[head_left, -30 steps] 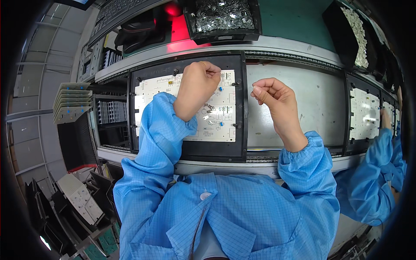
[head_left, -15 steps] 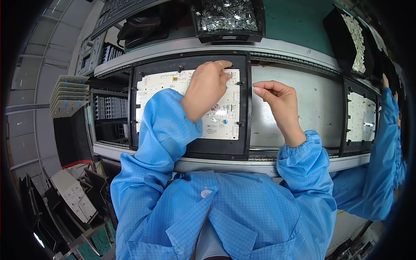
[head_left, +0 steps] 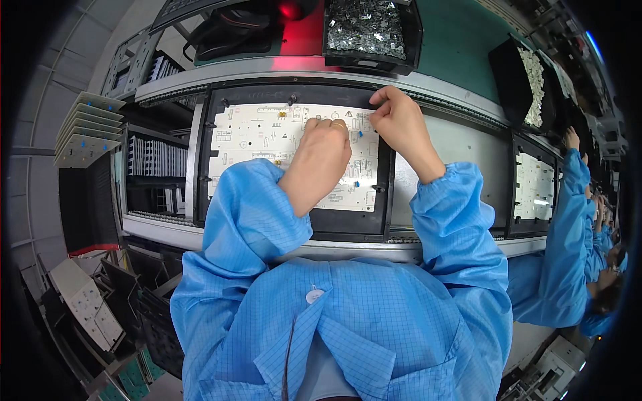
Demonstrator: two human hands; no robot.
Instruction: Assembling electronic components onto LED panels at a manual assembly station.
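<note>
With your left hand [head_left: 321, 157] curled down on the white circuit board [head_left: 261, 144] in its black carrier [head_left: 200, 167] and your right hand [head_left: 394, 123] pinched at the board's top right corner, a slipped finger could bend a small part.

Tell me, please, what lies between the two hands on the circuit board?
In the head view, a narrow strip of white circuit board with a small blue part separates the left hand from the right hand.
</note>
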